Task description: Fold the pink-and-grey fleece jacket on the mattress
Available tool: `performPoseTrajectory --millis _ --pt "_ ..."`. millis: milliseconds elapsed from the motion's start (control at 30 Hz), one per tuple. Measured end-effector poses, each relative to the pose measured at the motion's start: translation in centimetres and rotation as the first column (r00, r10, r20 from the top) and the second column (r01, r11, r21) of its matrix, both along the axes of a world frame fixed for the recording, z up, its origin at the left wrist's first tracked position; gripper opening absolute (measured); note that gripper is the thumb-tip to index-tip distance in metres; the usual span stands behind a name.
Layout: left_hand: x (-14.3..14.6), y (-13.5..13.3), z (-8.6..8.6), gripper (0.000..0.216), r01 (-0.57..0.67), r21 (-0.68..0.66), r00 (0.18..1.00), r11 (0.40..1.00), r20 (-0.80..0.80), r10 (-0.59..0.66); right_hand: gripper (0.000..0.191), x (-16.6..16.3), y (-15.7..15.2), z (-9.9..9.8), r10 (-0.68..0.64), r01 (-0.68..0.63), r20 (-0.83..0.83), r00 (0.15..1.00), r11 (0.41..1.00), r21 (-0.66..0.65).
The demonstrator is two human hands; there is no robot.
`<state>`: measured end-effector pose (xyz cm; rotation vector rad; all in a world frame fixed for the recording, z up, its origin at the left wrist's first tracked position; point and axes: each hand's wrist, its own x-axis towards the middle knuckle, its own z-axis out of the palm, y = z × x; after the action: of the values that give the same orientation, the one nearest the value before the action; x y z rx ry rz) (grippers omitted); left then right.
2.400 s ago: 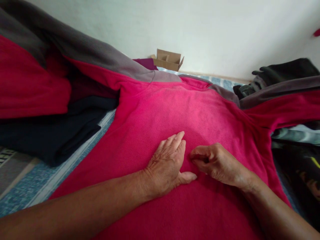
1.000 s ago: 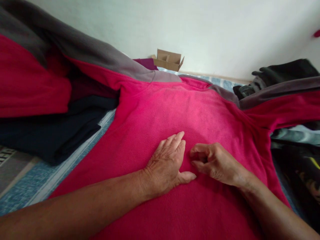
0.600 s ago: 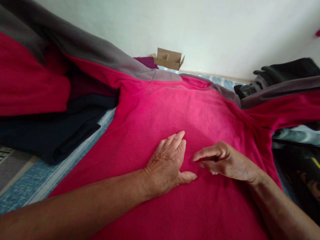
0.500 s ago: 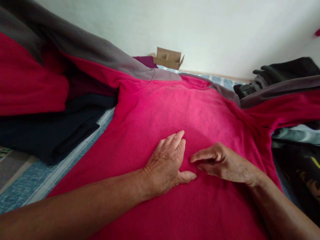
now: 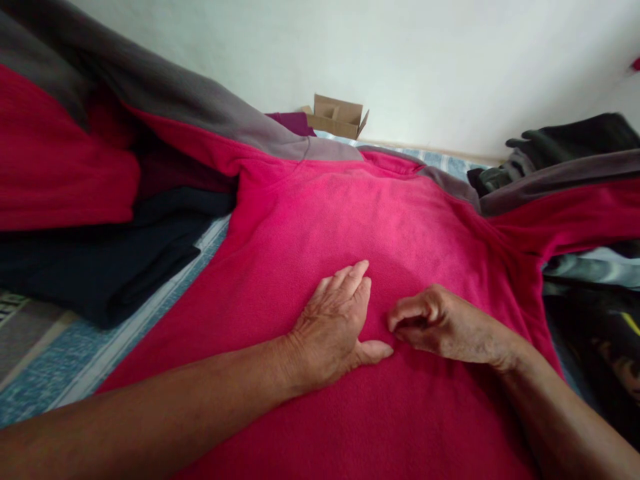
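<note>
A pinkish-red fleece top (image 5: 320, 227) lies spread out with grey trim along its shoulders (image 5: 320, 150). My left hand (image 5: 330, 327) rests flat on the chest of the fleece, fingers pointing away from me and thumb out to the side. Just to its right, my right hand (image 5: 440, 327) has its fingers curled down, pinching a small bit of the fleece. The two hands are close together but apart. One red sleeve (image 5: 60, 173) lies bunched at the left, and another (image 5: 575, 223) stretches out to the right.
A dark navy garment (image 5: 100, 267) lies under the left sleeve on a blue patterned sheet (image 5: 100, 353). A small open cardboard box (image 5: 337, 117) and purple cloth (image 5: 293, 123) stand at the far edge by a white wall (image 5: 400, 53). Dark clothing (image 5: 565, 143) is piled at the right.
My right hand's fingers stretched out over the fleece, then curled back down onto it, slightly right of before. My left hand has not moved.
</note>
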<state>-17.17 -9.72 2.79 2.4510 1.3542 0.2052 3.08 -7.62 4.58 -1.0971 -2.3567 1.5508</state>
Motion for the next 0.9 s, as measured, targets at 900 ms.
performPoseTrajectory --millis 900 --pt "-0.05 -0.01 0.11 0.079 0.004 0.006 1.0 1.0 -0.01 -0.004 0.016 0.09 0.05 0.02 -0.097 0.09 -0.057 0.994 0.989 -0.116"
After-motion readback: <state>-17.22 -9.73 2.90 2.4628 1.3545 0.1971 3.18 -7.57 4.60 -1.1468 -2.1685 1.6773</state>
